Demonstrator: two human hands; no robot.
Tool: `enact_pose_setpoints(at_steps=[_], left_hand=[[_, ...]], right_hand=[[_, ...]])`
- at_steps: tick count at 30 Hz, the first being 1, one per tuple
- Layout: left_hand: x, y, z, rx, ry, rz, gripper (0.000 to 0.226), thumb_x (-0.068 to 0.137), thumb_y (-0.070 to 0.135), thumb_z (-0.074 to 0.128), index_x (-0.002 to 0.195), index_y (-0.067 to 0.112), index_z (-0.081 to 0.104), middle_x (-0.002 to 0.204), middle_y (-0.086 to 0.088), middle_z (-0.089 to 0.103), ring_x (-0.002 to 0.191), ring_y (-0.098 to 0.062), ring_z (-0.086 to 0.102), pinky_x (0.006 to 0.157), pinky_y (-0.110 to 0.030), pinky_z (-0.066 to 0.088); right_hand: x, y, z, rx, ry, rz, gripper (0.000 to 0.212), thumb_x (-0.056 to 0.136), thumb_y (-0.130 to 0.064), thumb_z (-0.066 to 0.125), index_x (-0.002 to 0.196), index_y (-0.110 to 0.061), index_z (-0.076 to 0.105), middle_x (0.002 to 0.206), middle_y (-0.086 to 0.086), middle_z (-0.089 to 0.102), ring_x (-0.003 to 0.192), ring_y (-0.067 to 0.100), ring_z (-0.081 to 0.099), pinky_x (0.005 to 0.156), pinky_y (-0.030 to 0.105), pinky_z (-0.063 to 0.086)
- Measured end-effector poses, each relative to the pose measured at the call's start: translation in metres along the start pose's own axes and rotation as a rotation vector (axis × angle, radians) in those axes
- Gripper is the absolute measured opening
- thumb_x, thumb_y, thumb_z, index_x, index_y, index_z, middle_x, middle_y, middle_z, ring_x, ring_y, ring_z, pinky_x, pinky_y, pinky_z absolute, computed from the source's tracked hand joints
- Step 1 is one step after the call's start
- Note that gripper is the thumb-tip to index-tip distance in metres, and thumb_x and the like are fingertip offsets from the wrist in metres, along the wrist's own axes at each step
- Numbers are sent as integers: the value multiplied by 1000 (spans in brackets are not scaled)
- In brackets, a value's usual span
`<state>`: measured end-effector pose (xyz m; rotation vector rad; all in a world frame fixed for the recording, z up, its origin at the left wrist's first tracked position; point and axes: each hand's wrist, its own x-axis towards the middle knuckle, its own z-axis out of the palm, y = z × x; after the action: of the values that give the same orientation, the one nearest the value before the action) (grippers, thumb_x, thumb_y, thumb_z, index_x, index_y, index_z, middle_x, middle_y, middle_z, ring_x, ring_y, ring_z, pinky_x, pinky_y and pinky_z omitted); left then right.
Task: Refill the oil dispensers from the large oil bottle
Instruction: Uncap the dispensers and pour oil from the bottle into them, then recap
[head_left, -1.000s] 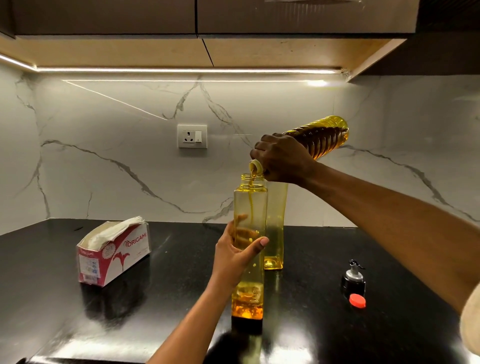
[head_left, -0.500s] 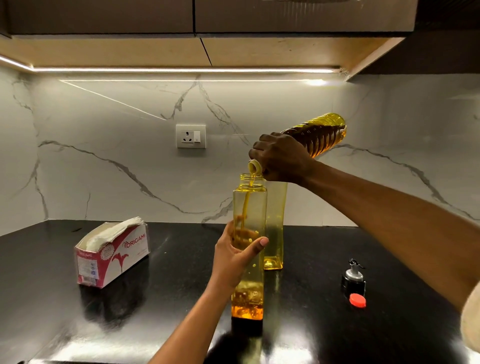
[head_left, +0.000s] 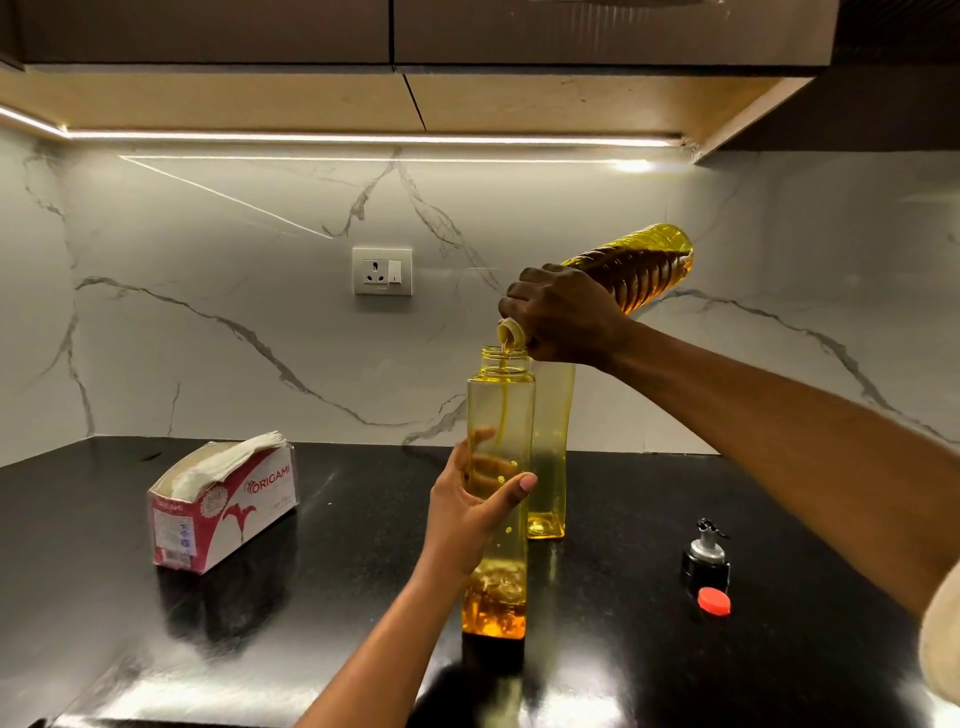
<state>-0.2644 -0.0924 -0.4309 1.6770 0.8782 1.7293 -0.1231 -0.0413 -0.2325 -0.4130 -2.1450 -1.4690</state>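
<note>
A tall yellow transparent oil dispenser (head_left: 500, 410) stands upright on the black counter (head_left: 597, 675), and my left hand (head_left: 470, 512) grips its middle. Amber oil lies a few centimetres deep at its bottom. My right hand (head_left: 563, 314) holds the large oil bottle (head_left: 641, 265) by its neck, tilted mouth-down over the dispenser's opening, and a thin stream of oil runs inside. A second yellow dispenser (head_left: 550, 457) stands just behind, open at the top, with a little oil at its base.
A black and silver pourer cap (head_left: 705, 556) and a small red cap (head_left: 714, 601) lie on the counter to the right. A red and white tissue box (head_left: 223, 506) sits at the left. The marble wall carries a socket (head_left: 382, 271); cabinets hang overhead.
The oil in the front dispenser has risen slightly while the stream kept running. Both hands and the bottle hold nearly the same pose.
</note>
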Motion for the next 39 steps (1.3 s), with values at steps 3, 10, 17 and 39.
enact_pose_setpoints(at_steps=[3,10,17,39], left_hand=[[0,0,0,5,3,-3,104,47,81,71,130,24,48,96,0,67,86,-9,69,69,-20,55],[0,-1,1,-1,9,-13,97,48,79,73,128,29,48,96,1,67,85,-9,70,69,-21,55],[0,0,1,-17,7,-18,101,47,78,73,130,25,48,95,2,67,87,-7,69,69,-19,55],[0,-1,1,0,19,-10,100,46,80,72,127,27,49,93,4,67,84,-7,69,68,-21,55]], right_hand=[[0,1,0,-8,-11,-4,19,73,-24,75,77,-7,68,71,8,67,67,26,65,59,31,52],[2,1,-1,-25,-22,-31,18,72,-23,74,77,-7,68,71,8,67,66,27,65,58,31,52],[2,2,1,-34,-24,-30,19,71,-23,76,77,-7,68,71,8,68,66,27,65,58,31,53],[3,3,-2,-27,-16,-61,17,74,-22,73,76,-6,67,69,9,66,64,27,64,58,30,52]])
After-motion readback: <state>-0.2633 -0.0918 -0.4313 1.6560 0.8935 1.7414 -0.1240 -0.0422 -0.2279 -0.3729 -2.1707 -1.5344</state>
